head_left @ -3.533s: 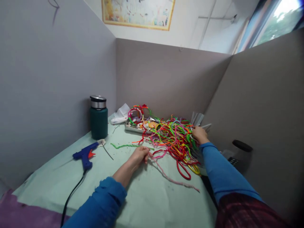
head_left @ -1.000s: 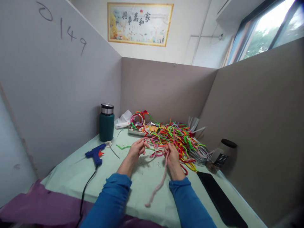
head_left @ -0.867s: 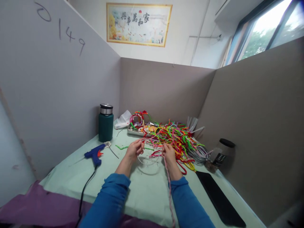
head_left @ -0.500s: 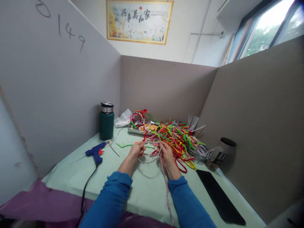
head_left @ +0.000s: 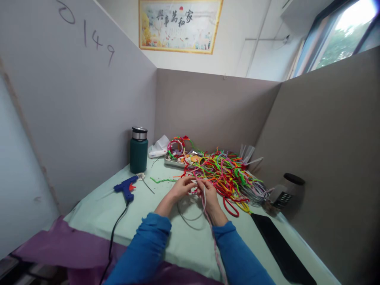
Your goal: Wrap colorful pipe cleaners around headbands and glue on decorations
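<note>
While the left hand is closing its fingertips around the hoop, the right hand is pinching the pink cord, which is trailing toward the desk's near edge, probably feeling light, soft and limp, best gripped beside the hoop.

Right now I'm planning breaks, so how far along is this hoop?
Colourful rings at the tray look finished. In hand: a pale hoop and a pink strand at the right hand, the left hand close beside. Left, I'd judge: most of any wrapping, since the hoop's lower arc is bare and the strand hangs loose.
</note>
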`<state>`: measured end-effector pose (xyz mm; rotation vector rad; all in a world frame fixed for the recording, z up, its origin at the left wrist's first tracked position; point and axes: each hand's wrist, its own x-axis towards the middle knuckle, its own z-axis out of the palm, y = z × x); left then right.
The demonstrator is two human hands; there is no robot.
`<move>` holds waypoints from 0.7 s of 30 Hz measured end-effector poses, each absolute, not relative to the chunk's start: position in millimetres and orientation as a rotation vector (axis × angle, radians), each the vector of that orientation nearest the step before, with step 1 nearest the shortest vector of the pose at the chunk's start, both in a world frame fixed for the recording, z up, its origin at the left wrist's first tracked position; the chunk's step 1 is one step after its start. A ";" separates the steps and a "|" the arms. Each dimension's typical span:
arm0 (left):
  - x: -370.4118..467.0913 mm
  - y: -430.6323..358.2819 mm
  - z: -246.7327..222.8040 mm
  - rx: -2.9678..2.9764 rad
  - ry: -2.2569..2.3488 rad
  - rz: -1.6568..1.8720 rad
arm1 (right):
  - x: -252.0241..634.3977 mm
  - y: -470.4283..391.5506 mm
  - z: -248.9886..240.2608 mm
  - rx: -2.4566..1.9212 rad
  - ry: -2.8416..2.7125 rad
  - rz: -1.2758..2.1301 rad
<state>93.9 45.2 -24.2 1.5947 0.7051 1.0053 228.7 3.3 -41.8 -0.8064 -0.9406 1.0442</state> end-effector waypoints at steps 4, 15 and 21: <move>94.9 43.0 -21.0 1.597 0.713 1.106 | 227.5 1.9 -41.1 -0.769 -0.986 1.113; 93.3 33.9 -8.7 1.488 0.732 1.045 | 230.6 6.1 -44.3 -0.724 -0.965 1.068; 93.3 40.1 -17.9 1.506 0.774 1.080 | 231.2 5.2 -43.1 -0.757 -0.978 1.096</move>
